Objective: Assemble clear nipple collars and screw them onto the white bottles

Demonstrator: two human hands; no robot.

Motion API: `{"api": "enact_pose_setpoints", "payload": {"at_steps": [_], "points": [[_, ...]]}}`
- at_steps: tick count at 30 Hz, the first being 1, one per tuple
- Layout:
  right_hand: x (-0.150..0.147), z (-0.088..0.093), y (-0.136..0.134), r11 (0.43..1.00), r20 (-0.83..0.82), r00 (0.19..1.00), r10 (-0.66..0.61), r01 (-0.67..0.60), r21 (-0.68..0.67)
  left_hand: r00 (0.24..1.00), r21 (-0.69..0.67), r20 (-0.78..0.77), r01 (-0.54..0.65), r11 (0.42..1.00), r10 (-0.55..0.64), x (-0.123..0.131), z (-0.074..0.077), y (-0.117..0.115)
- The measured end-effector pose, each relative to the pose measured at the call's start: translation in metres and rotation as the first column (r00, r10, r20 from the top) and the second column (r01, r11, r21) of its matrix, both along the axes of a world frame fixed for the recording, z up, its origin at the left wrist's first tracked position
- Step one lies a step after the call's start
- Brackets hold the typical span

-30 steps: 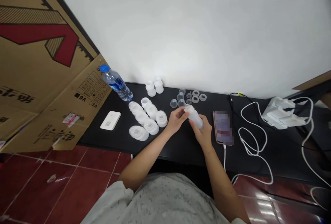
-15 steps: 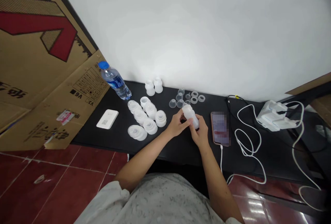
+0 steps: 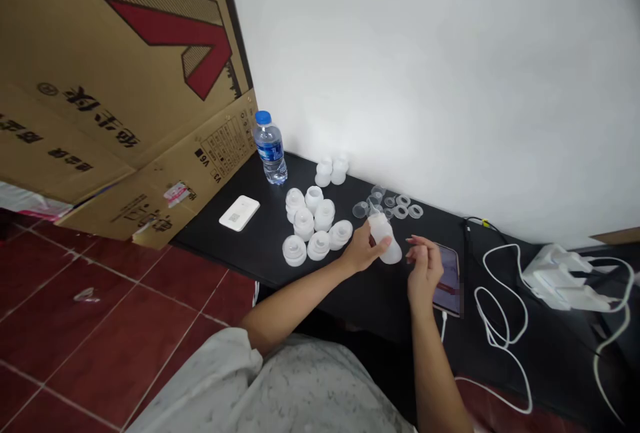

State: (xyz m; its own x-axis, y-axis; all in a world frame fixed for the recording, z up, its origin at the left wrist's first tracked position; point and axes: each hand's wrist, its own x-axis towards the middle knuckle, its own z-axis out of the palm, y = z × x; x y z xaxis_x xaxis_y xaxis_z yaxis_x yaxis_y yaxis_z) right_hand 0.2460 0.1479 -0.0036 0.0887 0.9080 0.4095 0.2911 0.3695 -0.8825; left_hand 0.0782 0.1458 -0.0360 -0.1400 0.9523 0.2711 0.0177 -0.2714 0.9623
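Our right hand [image 3: 424, 270] has come off the frosted plastic bottle [image 3: 386, 240], its fingers loosely curled and empty, while our left hand [image 3: 361, 251] alone grips it above the surface [image 3: 350, 303].

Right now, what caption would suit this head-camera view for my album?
Left hand grips a frosted plastic bottle over a black table, right hand empty beside it.

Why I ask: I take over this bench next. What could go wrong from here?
The left hand alone holds the frosted plastic bottle, with the right hand off it, so it could slip onto the nearby phone. The phone's white cable runs over the edge of the black bench, so a snag might drag the phone off. The loose clear rings could get knocked about.
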Motion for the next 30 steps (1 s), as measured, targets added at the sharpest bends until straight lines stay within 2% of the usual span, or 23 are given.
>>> {"api": "enact_pose_setpoints", "payload": {"at_steps": [2, 4, 5, 7, 9, 10, 13, 18, 20, 22, 25, 27, 30], "points": [[-0.003, 0.013, 0.012, 0.997, 0.053, 0.997, -0.062, 0.06, 0.038, 1.0, 0.0, -0.008, -0.021, 1.0, 0.021, -0.001, -0.001, -0.001], [-0.008, 0.025, 0.03, 0.994, 0.184, 0.981, -0.065, 0.048, 0.098, 0.999, 0.047, -0.013, -0.049, 0.998, 0.05, -0.002, -0.004, -0.003], [-0.012, 0.029, 0.041, 0.993, 0.288, 0.957, -0.029, -0.006, 0.118, 0.998, 0.081, -0.014, -0.06, 0.995, 0.061, -0.003, -0.006, -0.004], [-0.021, 0.034, 0.063, 0.975, 0.509, 0.857, 0.076, -0.17, 0.141, 0.997, 0.146, -0.021, -0.065, 0.987, 0.069, -0.004, -0.009, -0.006], [-0.032, 0.031, 0.081, 0.946, 0.639, 0.759, 0.129, -0.287, 0.15, 0.998, 0.176, -0.027, -0.058, 0.983, 0.064, -0.005, -0.011, -0.007], [-0.038, 0.028, 0.087, 0.943, 0.679, 0.724, 0.122, -0.298, 0.149, 0.998, 0.178, -0.025, -0.058, 0.982, 0.063, -0.005, -0.012, -0.007], [-0.054, 0.017, 0.095, 0.95, 0.728, 0.679, 0.097, -0.281, 0.136, 0.998, 0.18, -0.016, -0.062, 0.982, 0.066, -0.006, -0.011, -0.006], [-0.058, 0.011, 0.086, 0.959, 0.699, 0.707, 0.11, -0.26, 0.112, 0.997, 0.167, 0.016, -0.08, 0.983, 0.078, -0.005, -0.011, -0.006], [-0.051, 0.013, 0.08, 0.964, 0.643, 0.76, 0.095, -0.232, 0.132, 0.994, 0.154, 0.048, -0.101, 0.983, 0.095, -0.003, -0.011, -0.006], [-0.041, 0.016, 0.073, 0.974, 0.512, 0.858, 0.039, -0.147, 0.171, 0.989, 0.135, 0.095, -0.127, 0.983, 0.114, -0.001, -0.01, -0.005], [-0.025, 0.015, 0.067, 0.99, 0.159, 0.987, -0.029, 0.007, 0.141, 0.983, 0.079, 0.139, -0.133, 0.988, 0.121, 0.001, -0.005, -0.005], [-0.017, 0.009, 0.066, 0.994, -0.101, 0.993, -0.068, 0.075, 0.074, 0.984, 0.035, 0.118, -0.136, 0.99, 0.131, 0.001, 0.001, -0.005], [-0.012, -0.002, 0.068, 0.996, -0.399, 0.913, -0.079, 0.084, -0.005, 0.987, 0.029, 0.013, -0.161, 0.987, 0.16, -0.002, 0.013, -0.005]]}}
